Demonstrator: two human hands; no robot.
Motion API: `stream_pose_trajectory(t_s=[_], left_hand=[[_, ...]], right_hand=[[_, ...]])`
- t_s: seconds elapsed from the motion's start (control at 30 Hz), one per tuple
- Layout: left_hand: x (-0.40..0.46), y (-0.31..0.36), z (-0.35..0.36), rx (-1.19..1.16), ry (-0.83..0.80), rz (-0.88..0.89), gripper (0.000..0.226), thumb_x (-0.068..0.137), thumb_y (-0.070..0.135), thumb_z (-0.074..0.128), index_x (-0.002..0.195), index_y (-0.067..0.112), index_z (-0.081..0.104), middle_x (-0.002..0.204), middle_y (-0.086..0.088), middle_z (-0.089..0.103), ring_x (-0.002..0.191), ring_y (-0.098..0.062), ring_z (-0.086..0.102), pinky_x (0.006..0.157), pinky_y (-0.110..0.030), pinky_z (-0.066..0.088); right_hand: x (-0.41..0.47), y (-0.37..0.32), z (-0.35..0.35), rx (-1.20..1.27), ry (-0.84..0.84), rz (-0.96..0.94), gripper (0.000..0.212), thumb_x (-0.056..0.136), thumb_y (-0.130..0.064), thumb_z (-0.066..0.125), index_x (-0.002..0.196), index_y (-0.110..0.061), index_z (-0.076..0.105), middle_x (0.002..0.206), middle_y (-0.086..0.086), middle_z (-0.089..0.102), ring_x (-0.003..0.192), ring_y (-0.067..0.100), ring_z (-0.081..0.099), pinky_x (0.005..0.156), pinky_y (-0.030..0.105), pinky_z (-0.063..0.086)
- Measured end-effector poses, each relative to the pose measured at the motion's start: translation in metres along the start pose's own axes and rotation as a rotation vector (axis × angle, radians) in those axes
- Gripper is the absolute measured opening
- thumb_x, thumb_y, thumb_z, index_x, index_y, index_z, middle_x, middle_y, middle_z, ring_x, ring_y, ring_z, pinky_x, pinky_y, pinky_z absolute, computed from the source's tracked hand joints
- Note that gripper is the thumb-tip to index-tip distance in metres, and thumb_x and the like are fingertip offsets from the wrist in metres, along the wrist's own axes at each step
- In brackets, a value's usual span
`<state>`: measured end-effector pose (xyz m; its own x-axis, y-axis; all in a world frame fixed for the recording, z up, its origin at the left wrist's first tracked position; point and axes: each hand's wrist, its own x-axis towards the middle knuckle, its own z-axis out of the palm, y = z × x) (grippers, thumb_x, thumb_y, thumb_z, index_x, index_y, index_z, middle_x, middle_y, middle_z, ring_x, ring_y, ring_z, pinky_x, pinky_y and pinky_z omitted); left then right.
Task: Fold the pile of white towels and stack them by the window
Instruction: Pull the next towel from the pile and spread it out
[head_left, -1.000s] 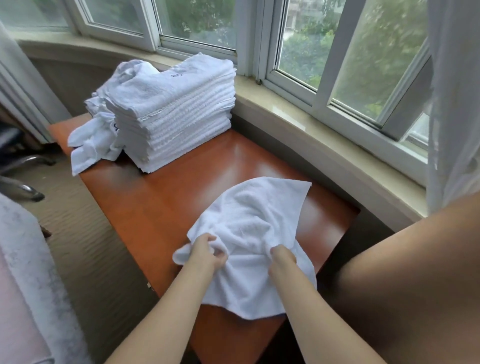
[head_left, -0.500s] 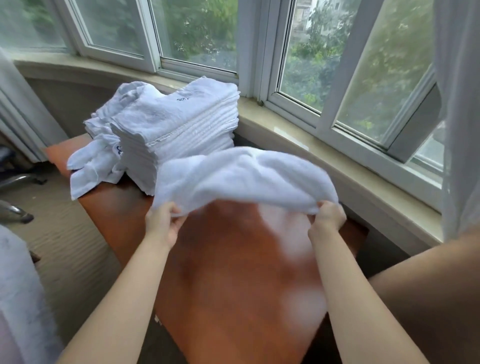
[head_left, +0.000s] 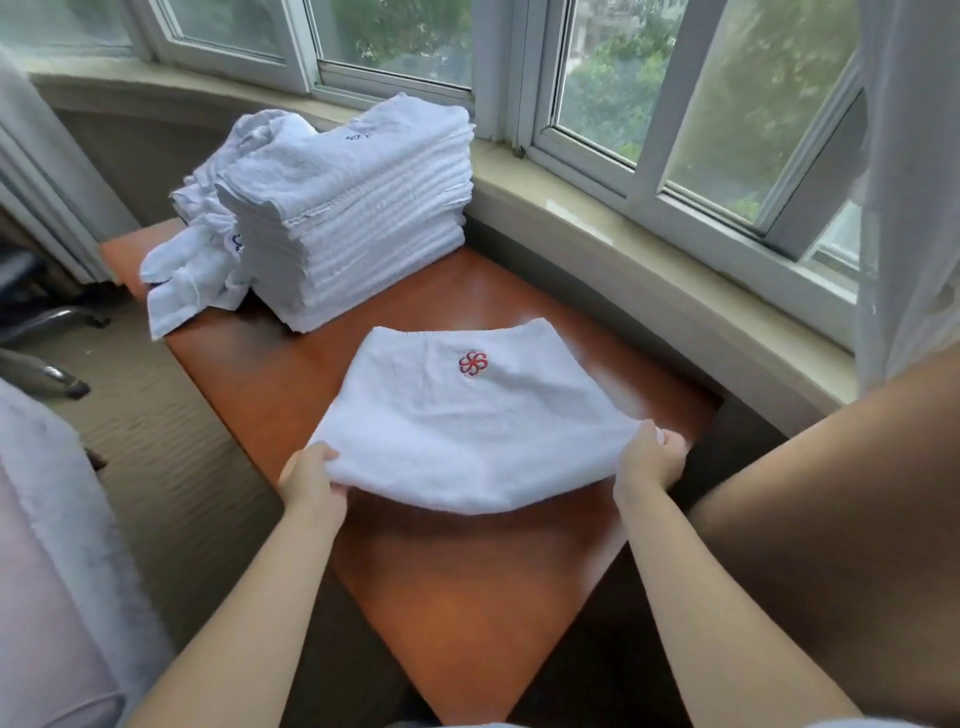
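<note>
A white towel (head_left: 467, 431) with a red flower logo lies spread over the middle of the orange-brown table (head_left: 467, 597), its far edge resting on the wood. My left hand (head_left: 311, 475) grips its near left corner and my right hand (head_left: 647, 460) grips its near right corner, both lifting the near edge slightly off the table. A tall stack of folded white towels (head_left: 353, 223) stands at the table's far end under the window. Beside that stack on the left is a loose heap of unfolded white towels (head_left: 208, 260), one hanging over the table edge.
A stone window sill (head_left: 649, 270) runs along the right behind the table. A sheer curtain (head_left: 909, 182) hangs at the far right. My knee (head_left: 831, 519) fills the lower right. A pale cushion (head_left: 41, 571) sits lower left, with a chair base (head_left: 47, 322) on the carpet.
I picked the crumpled towel up by two corners, shook it out in the air, and laid it down flat on the table with the logo facing up.
</note>
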<state>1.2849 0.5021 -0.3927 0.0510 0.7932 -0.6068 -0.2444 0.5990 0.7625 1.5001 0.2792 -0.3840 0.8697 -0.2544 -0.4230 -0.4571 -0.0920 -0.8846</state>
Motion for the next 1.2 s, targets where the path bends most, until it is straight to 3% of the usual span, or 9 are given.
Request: stream_pose_trajectory(t_s=[0.1,0.17,0.27,0.47,0.63,0.8,1.07,1.13,1.2], left_hand=[[-0.002,-0.011,-0.02,0.219,0.145,0.081,0.019,0.072,-0.01,0.045,0.062,0.006,0.046,0.064,-0.005,0.041,0.063,-0.021,0.042,0.051,-0.028,0.029],[-0.002,-0.038,-0.044,0.486,0.229,-0.019,0.017,0.076,-0.012,0.048,0.084,-0.005,0.062,0.073,-0.014,0.052,0.073,-0.028,0.051,0.057,-0.033,0.038],[-0.014,-0.073,-0.061,0.737,0.266,-0.113,0.034,0.087,-0.009,0.049,0.12,-0.013,0.056,0.116,-0.024,0.06,0.104,-0.041,0.06,0.081,-0.041,0.052],[-0.04,-0.079,-0.056,0.911,0.229,0.079,0.043,0.082,0.002,0.053,0.125,0.001,0.051,0.124,-0.021,0.057,0.112,-0.04,0.055,0.092,-0.042,0.049],[-0.046,-0.071,-0.048,1.114,0.147,0.142,0.054,0.085,0.015,0.053,0.138,0.018,0.043,0.141,-0.01,0.042,0.13,-0.031,0.035,0.107,-0.047,0.036],[-0.013,-0.051,-0.033,1.162,0.023,0.175,0.057,0.086,0.021,0.054,0.14,0.02,0.038,0.139,-0.008,0.042,0.123,-0.032,0.045,0.105,-0.049,0.039],[0.026,-0.029,0.012,0.886,0.051,0.192,0.052,0.089,0.02,0.06,0.135,0.002,0.043,0.13,-0.017,0.055,0.114,-0.038,0.055,0.091,-0.044,0.047],[0.033,-0.026,0.033,0.807,0.011,0.109,0.03,0.09,0.022,0.061,0.102,-0.005,0.06,0.1,-0.021,0.064,0.094,-0.036,0.06,0.075,-0.038,0.049],[0.04,-0.025,0.054,0.744,-0.067,0.03,0.033,0.09,0.024,0.064,0.063,0.008,0.054,0.065,-0.007,0.051,0.064,-0.023,0.049,0.054,-0.03,0.036]], right_hand=[[0.002,-0.009,-0.011,-0.157,0.127,-0.128,0.028,0.097,-0.021,0.041,0.115,-0.006,0.056,0.115,0.013,0.056,0.103,0.03,0.055,0.08,0.034,0.044],[0.005,0.008,-0.025,-0.457,0.077,-0.003,0.041,0.097,-0.021,0.041,0.13,0.001,0.052,0.138,0.019,0.045,0.125,0.037,0.042,0.1,0.042,0.037],[-0.004,0.038,-0.041,-0.621,-0.208,0.193,0.051,0.096,-0.024,0.043,0.141,-0.002,0.042,0.149,0.016,0.035,0.136,0.034,0.033,0.114,0.042,0.029],[-0.011,0.053,-0.042,-0.837,-0.195,0.052,0.04,0.092,-0.018,0.05,0.129,-0.005,0.054,0.141,0.012,0.038,0.126,0.032,0.035,0.104,0.042,0.038],[-0.018,0.056,-0.023,-1.028,-0.218,-0.27,0.022,0.091,-0.018,0.049,0.105,-0.016,0.066,0.141,0.009,0.04,0.132,0.029,0.03,0.116,0.038,0.021],[-0.021,0.052,0.012,-0.997,-0.259,-0.273,0.036,0.087,-0.015,0.051,0.122,-0.02,0.054,0.133,0.006,0.045,0.126,0.027,0.04,0.113,0.038,0.023],[0.006,0.028,0.054,-0.879,-0.281,-0.25,0.047,0.091,-0.016,0.052,0.138,-0.014,0.046,0.144,0.006,0.042,0.136,0.028,0.032,0.11,0.041,0.03],[0.018,0.022,0.07,-0.829,-0.298,-0.267,0.044,0.092,-0.017,0.052,0.136,-0.013,0.047,0.144,0.004,0.044,0.135,0.026,0.032,0.11,0.041,0.032],[0.033,0.015,0.089,-0.792,-0.308,-0.271,0.041,0.093,-0.018,0.05,0.134,-0.014,0.048,0.143,0.003,0.045,0.135,0.025,0.033,0.109,0.041,0.033]])
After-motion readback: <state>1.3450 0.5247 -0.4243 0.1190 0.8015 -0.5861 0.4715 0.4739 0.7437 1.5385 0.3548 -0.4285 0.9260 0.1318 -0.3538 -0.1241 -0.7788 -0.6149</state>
